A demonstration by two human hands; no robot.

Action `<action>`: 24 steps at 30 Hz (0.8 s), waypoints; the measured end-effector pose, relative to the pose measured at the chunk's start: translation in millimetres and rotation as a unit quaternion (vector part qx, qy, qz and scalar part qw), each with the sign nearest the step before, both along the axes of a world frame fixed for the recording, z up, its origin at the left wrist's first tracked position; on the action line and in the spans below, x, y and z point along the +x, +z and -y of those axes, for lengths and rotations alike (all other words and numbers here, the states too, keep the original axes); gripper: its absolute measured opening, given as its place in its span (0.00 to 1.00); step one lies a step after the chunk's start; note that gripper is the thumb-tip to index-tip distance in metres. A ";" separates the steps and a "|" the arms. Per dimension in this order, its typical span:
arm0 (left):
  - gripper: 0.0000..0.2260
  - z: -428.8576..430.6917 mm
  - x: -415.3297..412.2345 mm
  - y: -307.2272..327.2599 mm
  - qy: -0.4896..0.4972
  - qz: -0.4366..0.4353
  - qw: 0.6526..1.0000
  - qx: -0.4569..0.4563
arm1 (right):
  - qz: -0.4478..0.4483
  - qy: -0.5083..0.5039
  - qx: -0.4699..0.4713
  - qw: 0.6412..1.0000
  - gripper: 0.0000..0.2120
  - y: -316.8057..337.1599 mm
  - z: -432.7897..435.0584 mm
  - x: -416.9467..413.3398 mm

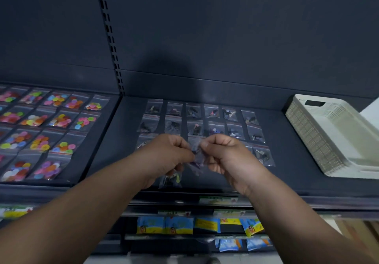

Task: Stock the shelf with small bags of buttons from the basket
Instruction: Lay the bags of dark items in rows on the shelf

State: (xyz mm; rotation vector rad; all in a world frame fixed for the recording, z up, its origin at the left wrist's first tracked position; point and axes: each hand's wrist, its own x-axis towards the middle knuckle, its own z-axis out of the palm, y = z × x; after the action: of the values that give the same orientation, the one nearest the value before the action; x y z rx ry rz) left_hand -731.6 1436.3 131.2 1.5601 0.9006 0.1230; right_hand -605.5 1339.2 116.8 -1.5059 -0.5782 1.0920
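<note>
Small bag of buttons [196, 151] is held above the middle of the shelf [291, 161], pinched at its upper edge between both hands. The left hand [170, 155] is closed, with thumb and forefinger gripping the bag's left side. The right hand [227, 157] is closed likewise on the right side. The bag is clear and blurred; only dark and purplish contents can be made out, and its lower end is hard to trace.

A second bag [170, 180] is seen just below the left hand. Whether it is held by the lower fingers or lies on the shelf cannot be told.

Rows of bags [194, 120] with dark buttons are laid flat on the shelf behind the hands. The nearest row is partly hidden by both hands. A white basket [307, 132] is set on the shelf at the right, its far side cut off by the frame edge and its contents not visible.

Bags of bright buttons [41, 120] are laid out on the neighbouring section at the left, cut off at the frame edge. Blue and yellow packets [178, 224] are seen on lower levels, partly hidden by the forearms.
</note>
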 end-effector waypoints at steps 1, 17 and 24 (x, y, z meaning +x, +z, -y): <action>0.04 0.0 0.7 0.3 0.010 0.003 1.000 -0.008 | -0.007 -0.007 -0.005 1.000 0.07 -1.6 -0.3 1.1; 0.15 -2.0 4.0 3.6 0.070 0.023 0.989 -0.127 | 0.123 -0.001 0.071 0.990 0.08 -5.2 7.3 0.0; 0.06 2.9 6.5 -7.6 0.010 -0.004 0.999 -0.040 | 0.005 -0.018 0.020 1.000 0.09 -7.7 9.9 0.8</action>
State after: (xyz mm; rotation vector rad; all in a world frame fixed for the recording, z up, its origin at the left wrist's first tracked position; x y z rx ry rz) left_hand -725.1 1433.4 123.6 1.4779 0.9170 0.0943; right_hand -604.7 1329.3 109.1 -1.4824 -0.5743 1.0389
